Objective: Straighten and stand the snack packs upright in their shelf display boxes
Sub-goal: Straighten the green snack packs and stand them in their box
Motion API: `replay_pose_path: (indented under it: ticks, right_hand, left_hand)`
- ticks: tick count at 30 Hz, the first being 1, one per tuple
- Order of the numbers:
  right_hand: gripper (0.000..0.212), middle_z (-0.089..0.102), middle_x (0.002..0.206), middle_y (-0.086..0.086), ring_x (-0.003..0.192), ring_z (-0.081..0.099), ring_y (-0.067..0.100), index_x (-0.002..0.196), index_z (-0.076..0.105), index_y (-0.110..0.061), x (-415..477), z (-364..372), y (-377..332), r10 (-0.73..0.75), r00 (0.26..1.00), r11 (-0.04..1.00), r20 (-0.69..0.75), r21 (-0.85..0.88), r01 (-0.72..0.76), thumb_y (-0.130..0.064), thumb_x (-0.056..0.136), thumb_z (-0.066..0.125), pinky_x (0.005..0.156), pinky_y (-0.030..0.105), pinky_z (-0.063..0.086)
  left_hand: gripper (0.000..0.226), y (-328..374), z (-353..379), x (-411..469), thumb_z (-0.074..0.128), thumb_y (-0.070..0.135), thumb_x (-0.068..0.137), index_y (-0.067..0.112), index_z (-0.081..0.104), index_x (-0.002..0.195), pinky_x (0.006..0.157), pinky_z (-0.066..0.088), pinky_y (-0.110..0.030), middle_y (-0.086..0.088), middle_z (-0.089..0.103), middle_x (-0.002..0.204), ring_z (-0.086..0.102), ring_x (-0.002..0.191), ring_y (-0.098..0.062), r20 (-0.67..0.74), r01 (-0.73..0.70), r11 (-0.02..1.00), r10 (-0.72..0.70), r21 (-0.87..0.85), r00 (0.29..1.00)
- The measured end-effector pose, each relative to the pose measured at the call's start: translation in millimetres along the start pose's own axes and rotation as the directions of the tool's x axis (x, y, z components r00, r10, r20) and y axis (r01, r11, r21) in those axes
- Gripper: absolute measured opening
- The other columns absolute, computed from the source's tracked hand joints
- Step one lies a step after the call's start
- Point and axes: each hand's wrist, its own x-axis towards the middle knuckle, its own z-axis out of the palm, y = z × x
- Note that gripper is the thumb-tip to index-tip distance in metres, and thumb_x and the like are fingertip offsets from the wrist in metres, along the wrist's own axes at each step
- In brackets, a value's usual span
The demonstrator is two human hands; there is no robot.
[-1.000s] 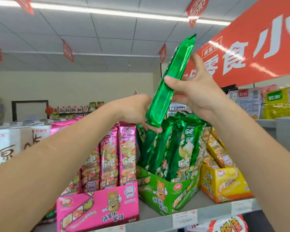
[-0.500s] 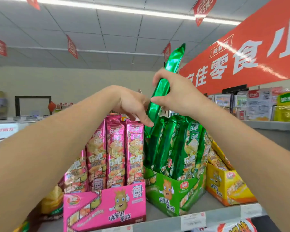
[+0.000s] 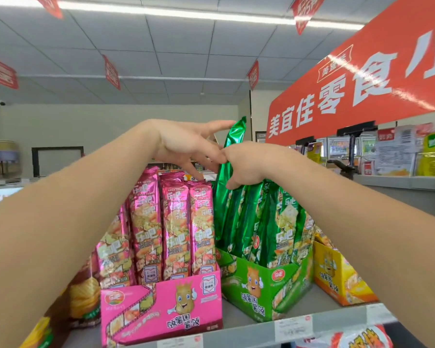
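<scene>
1. Head view: a person's right hand (image 3: 251, 164) pinches a long green pack (image 3: 227, 172) about the middle, the grip closed round its foil. The pack stands nearly upright, its long axis leaning a little to the right at the top, its lower end already down among the other green packs (image 3: 269, 222) at the left edge of the green box (image 3: 259, 285).

2. Same view: the left hand (image 3: 186, 149) hovers just left of the pack, its grip spread, one finger reaching toward the pack's top seal and the rest pointing down over the pink packs (image 3: 173, 222). Whether that finger touches the seal cannot be told.

3. The right hand is the nearer one and carries the pack; the open slot lies straight below it, so the coming move looks like a downward push along the pack's length.

4. Crowding it: the pink packs in the pink box (image 3: 161, 310) stand just beside it on the left, and the leaning green packs press in from the right.

5. A yellow box (image 3: 337, 280) sits further right on the same shelf (image 3: 261, 330), clear of the hands.
</scene>
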Motion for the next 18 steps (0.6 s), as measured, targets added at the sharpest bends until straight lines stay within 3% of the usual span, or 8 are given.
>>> replay_pose_path:
  ticks: [2,4,7,9,11,13,15,18]
  right_hand:
    - [0.050,0.061,0.122,0.004,0.111,0.058,0.027,0.133,0.053,-0.017,1.4,2.5,-4.3,-0.003,1.000,0.999,0.026,-0.034,0.004,-0.031,0.087,0.069,0.082,0.027,0.043]
    - [0.048,0.057,0.106,0.002,0.103,0.057,0.028,0.129,0.052,-0.014,4.3,8.3,-11.0,0.021,0.998,0.995,0.062,-0.096,-0.015,-0.033,0.089,0.067,0.086,0.031,0.047]
    - [0.047,0.048,0.101,0.000,0.107,0.056,0.031,0.129,0.051,-0.014,9.0,14.4,-17.3,0.064,0.988,0.985,0.138,-0.169,-0.040,-0.040,0.092,0.063,0.095,0.046,0.049]
    - [0.046,0.055,0.111,0.002,0.110,0.055,0.030,0.132,0.051,-0.015,8.0,9.9,-15.0,0.029,0.981,0.980,0.192,-0.197,0.009,-0.041,0.094,0.058,0.097,0.042,0.046]
    - [0.051,0.051,0.138,0.004,0.125,0.049,0.029,0.142,0.043,-0.023,2.3,-2.3,-8.5,-0.013,0.972,0.980,0.233,-0.189,0.058,-0.041,0.096,0.056,0.101,0.038,0.039]
    - [0.060,0.040,0.151,0.000,0.131,0.044,0.028,0.148,0.030,-0.039,-6.0,-18.3,1.3,-0.036,0.970,0.987,0.241,-0.145,0.072,-0.042,0.095,0.057,0.103,0.038,0.036]
    - [0.064,0.046,0.145,0.004,0.111,0.058,0.027,0.146,0.025,-0.049,-11.2,-31.3,9.4,-0.035,0.970,0.997,0.241,-0.056,0.050,-0.044,0.092,0.060,0.096,0.038,0.044]
    - [0.053,0.060,0.109,-0.001,0.078,0.059,0.016,0.135,0.039,-0.039,-10.7,-28.2,15.9,-0.035,0.983,0.999,0.179,0.018,0.032,-0.049,0.089,0.062,0.072,0.031,0.047]
  left_hand:
    - [0.107,-1.5,6.0,1.2,0.077,0.009,0.069,0.056,0.019,0.145,0.095,0.051,-0.046,0.001,0.054,0.140,0.065,0.110,-0.017,-0.023,-0.031,0.993,0.033,0.117,0.999]
    - [0.111,-1.0,9.8,2.5,0.075,-0.009,0.071,0.050,0.020,0.147,0.095,0.052,-0.045,-0.004,0.052,0.139,0.065,0.110,-0.022,-0.044,-0.059,0.976,0.070,0.211,0.997]
    - [0.104,-1.2,14.7,4.0,0.073,-0.017,0.070,0.041,0.031,0.145,0.076,0.058,-0.034,-0.007,0.059,0.129,0.071,0.093,-0.015,-0.042,-0.067,0.952,0.084,0.299,0.996]
    - [0.097,-2.0,15.5,5.4,0.076,-0.015,0.069,0.033,0.035,0.142,0.066,0.055,-0.023,-0.003,0.065,0.116,0.070,0.081,-0.002,-0.032,-0.091,0.952,0.105,0.293,0.994]
    - [0.089,-2.8,14.7,5.2,0.080,-0.010,0.069,0.029,0.037,0.137,0.066,0.057,-0.027,-0.002,0.069,0.100,0.069,0.073,-0.003,-0.060,-0.092,0.950,0.115,0.299,0.992]
    - [0.079,-5.2,13.8,6.0,0.083,-0.002,0.068,0.025,0.038,0.127,0.061,0.057,-0.032,-0.001,0.070,0.079,0.066,0.064,-0.010,-0.129,-0.067,0.948,0.113,0.311,0.985]
    - [0.068,-10.8,14.7,9.7,0.085,0.005,0.069,0.021,0.038,0.115,0.050,0.052,-0.023,0.002,0.064,0.062,0.059,0.051,-0.004,-0.233,-0.047,0.958,0.116,0.285,0.966]
    - [0.058,-17.4,18.4,16.3,0.084,0.006,0.072,0.022,0.040,0.106,0.051,0.054,-0.025,-0.002,0.058,0.069,0.056,0.051,-0.006,-0.344,-0.019,0.965,0.112,0.263,0.932]
